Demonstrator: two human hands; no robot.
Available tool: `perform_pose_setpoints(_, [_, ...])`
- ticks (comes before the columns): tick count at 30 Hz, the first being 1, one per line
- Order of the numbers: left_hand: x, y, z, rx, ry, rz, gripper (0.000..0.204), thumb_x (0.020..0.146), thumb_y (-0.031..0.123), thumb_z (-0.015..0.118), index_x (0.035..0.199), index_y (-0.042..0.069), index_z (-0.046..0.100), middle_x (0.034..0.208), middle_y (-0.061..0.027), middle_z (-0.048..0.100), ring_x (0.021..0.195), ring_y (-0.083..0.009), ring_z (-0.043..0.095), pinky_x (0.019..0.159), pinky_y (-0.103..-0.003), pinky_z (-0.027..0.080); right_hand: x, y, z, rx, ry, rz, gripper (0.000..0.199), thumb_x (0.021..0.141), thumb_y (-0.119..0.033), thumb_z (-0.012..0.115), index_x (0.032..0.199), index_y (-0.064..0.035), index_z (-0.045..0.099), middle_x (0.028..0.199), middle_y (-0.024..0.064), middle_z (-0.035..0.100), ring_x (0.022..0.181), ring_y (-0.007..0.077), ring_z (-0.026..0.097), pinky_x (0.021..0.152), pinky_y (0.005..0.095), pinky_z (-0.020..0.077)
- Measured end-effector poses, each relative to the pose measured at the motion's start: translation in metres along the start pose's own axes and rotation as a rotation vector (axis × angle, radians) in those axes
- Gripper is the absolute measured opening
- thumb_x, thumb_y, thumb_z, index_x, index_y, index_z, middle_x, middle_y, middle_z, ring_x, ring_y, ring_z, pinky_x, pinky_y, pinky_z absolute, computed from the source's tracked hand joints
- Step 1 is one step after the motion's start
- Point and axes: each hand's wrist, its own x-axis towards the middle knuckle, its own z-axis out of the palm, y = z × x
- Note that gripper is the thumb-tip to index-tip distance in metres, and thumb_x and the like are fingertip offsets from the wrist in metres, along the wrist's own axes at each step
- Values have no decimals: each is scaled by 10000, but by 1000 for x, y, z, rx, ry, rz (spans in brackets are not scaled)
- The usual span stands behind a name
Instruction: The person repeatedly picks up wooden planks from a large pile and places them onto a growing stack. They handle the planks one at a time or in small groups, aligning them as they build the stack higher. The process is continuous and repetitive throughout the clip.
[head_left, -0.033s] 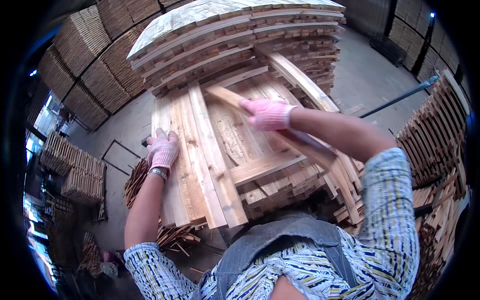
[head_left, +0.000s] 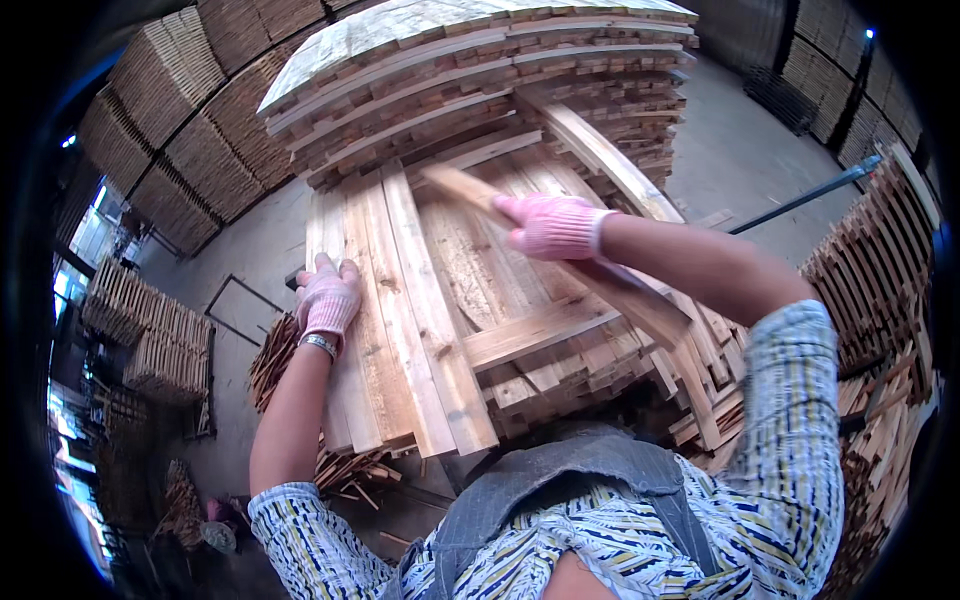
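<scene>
My right hand, in a pink knit glove, is closed around a narrow wooden board. The board slants from the far middle to the near right, somewhat blurred, above the boards of the stack. At the left, my left hand, gloved in pink too, lies with its fingers spread on the outer edge of several pale planks set side by side lengthwise. To their right, a crosspiece spans the near end of the stack.
A tall pile of boards rises behind the stack. One long timber slants along the right side. Slatted wood stands far right, past a blue-grey bar. Thin offcuts lie at left, near a dark metal frame.
My right hand and the board in it have shifted slightly to the right. My left hand keeps its place on the planks.
</scene>
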Motion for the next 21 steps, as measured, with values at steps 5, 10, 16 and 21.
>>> perform_pose_setpoints(5, [6, 33, 7, -63, -36, 62, 512, 959, 430, 449, 1375, 131, 469, 1375, -302, 482, 1286, -446, 492, 1020, -555, 428, 21, 41, 31, 218, 415, -45, 428, 977, -291, 455, 1312, -26, 478, 1040, 255, 598, 775, 314, 607, 685, 437, 531])
perform_pose_setpoints(10, [73, -52, 55, 690, 60, 545, 411, 930, 157, 512, 1327, 53, 540, 1369, -250, 542, 1198, -411, 560, 954, -512, 476, 73, -83, 72, 587, 229, 139, 702, 962, -465, 503, 1505, -78, 285, 1478, 258, 287, 1279, 437, 422, 1035, 563, 385])
perform_pose_setpoints(16, [62, -35, 29, 410, 51, 540, 490, 1004, 365, 349, 1336, 38, 500, 1374, -313, 488, 1110, -524, 531, 964, -543, 421, -2, -38, 64, 574, 406, -275, 781, 847, -482, 635, 1430, -5, 433, 1453, 315, 399, 1307, 425, 472, 1091, 483, 395])
perform_pose_setpoints(21, [77, -56, 32, 243, 89, 415, 347, 1033, 252, 354, 1226, 24, 531, 1417, -272, 463, 1107, -495, 576, 929, -509, 486, -135, 98, 78, 520, 1414, -718, 590, 923, -376, 619, 1374, -13, 511, 1303, 206, 585, 1170, 378, 581, 1011, 453, 473])
